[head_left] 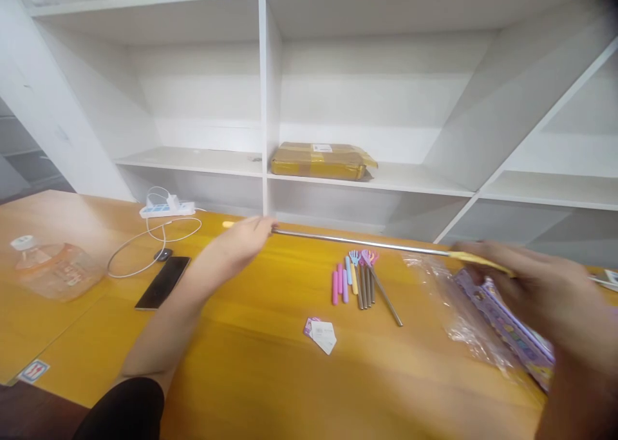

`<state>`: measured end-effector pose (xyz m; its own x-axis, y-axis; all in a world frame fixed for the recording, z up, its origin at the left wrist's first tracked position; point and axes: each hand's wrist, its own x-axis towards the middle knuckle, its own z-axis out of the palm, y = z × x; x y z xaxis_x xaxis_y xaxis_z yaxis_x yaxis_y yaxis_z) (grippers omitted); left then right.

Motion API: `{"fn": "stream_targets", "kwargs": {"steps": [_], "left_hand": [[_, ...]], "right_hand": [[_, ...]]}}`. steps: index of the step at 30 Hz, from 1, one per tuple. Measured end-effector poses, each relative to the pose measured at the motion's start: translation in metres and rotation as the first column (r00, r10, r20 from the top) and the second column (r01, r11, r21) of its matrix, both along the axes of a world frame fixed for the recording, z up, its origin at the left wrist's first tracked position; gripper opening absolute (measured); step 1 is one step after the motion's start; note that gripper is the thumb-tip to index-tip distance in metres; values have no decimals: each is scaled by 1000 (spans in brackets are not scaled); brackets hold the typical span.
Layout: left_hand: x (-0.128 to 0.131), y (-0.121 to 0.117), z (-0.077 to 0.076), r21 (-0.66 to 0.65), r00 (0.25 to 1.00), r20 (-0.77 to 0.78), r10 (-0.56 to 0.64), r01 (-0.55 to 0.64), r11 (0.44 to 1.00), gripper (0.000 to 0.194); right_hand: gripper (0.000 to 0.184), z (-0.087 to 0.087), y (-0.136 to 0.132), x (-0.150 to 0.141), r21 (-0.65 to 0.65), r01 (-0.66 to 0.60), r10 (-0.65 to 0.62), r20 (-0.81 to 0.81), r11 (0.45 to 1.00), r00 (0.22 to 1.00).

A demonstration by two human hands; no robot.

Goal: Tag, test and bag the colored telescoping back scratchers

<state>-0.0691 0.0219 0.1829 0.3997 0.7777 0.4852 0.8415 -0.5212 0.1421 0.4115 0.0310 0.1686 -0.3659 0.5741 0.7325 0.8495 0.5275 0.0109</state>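
A telescopic back scratcher (360, 240) is stretched out level above the table, its thin metal rod spanning both hands. My left hand (246, 242) is closed round one end, with a yellow tip poking out past the fist. My right hand (545, 292), blurred, grips the yellow piece at the other end. Below the rod lie several more back scratchers (367, 279) with metal rods and blue, pink and purple claw heads. Beside them are loose coloured handles (340, 282). A purple printed package (506, 327) is partly hidden by my right hand.
Clear plastic wrap (463, 318) lies at right, and small cards (322, 335) rest in front of the scratchers. On the left are a phone (164, 282), a power strip (168, 209) with a white cable, and a plastic bottle (58, 269). Behind, a shelf holds a taped box (321, 161).
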Motion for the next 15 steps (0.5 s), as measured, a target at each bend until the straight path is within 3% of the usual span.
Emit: {"fn": "stream_targets", "kwargs": {"steps": [1, 3, 7, 13, 15], "left_hand": [[9, 2, -7, 36, 998, -58, -15, 17, 999, 37], [23, 7, -20, 77, 987, -157, -33, 46, 996, 36], [34, 13, -28, 92, 972, -217, -86, 108, 990, 28], [11, 0, 7, 289, 994, -98, 57, -26, 957, 28], [0, -5, 19, 262, 1000, -17, -5, 9, 965, 33]], "right_hand": [[27, 0, 0, -17, 1, -107, 107, 44, 994, 993], [33, -2, 2, -44, 23, -202, 200, 69, 979, 977], [37, -4, 5, -56, -38, -213, 215, 91, 976, 972], [27, 6, 6, -28, 32, -179, 181, -76, 983, 981], [23, 8, 4, -25, 45, -145, 150, -139, 988, 979]]}}
